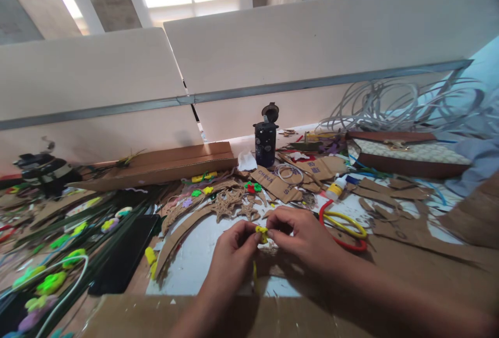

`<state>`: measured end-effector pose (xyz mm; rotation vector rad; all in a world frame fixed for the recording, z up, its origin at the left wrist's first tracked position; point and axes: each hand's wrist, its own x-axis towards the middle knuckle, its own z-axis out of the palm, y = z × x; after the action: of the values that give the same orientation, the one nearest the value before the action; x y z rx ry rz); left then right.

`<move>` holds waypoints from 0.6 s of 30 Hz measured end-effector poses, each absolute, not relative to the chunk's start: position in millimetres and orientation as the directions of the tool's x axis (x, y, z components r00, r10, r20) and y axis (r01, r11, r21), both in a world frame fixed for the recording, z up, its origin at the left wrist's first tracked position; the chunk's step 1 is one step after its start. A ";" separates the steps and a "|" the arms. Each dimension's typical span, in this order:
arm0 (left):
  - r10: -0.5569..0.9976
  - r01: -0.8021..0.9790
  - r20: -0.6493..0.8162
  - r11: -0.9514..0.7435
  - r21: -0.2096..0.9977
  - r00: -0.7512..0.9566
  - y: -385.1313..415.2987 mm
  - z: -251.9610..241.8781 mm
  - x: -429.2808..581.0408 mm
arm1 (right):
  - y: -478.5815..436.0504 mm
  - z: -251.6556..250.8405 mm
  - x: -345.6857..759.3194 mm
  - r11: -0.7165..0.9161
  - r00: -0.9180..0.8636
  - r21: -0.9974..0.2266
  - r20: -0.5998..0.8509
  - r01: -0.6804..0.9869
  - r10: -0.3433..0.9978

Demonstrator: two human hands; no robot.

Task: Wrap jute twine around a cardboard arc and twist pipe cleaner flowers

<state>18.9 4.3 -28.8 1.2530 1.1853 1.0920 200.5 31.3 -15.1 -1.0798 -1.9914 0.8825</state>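
Both hands meet over the white board near the lower middle. My left hand pinches the left side of a small yellow fuzzy piece. On its right side, the fingertips of my right hand are closed on the same piece. A thin yellow strand hangs below the fingers. Just beyond the hands are twine-wrapped stars and a curved cardboard strip.
A dark bottle with its lid raised stands at the back. Red and yellow loops, a glue bottle and cardboard scraps lie right. Left are a black flat object and fuzzy flowers. A handbag sits far right.
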 end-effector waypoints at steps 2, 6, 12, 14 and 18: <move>0.993 0.001 -0.062 0.062 0.998 0.102 3.9 -27.6 19.8 | 32.5 -19.6 200.2 0.329 -0.396 -0.889 0.191 0.317 0.898; 0.990 -0.080 -0.089 0.098 0.992 0.109 3.1 -25.7 21.8 | 36.1 -29.5 198.2 0.092 -0.400 -0.993 0.053 0.078 0.915; 0.994 -0.071 -0.076 0.082 0.994 0.082 4.7 -27.4 19.8 | 39.2 -27.9 197.6 0.022 -0.437 -1.000 0.012 0.017 0.899; 0.995 -0.059 -0.069 0.073 0.996 0.070 5.4 -28.9 19.3 | 38.6 -21.5 199.2 0.128 -0.432 -0.982 0.057 0.138 0.900; 0.997 -0.082 -0.047 0.051 0.995 0.054 5.6 -28.0 20.6 | 34.9 -12.2 202.0 0.376 -0.417 -0.860 0.218 0.346 0.882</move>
<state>20.6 5.6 -28.0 1.1359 1.1328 1.1739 202.0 34.9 -12.2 -1.0583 -1.9425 0.9843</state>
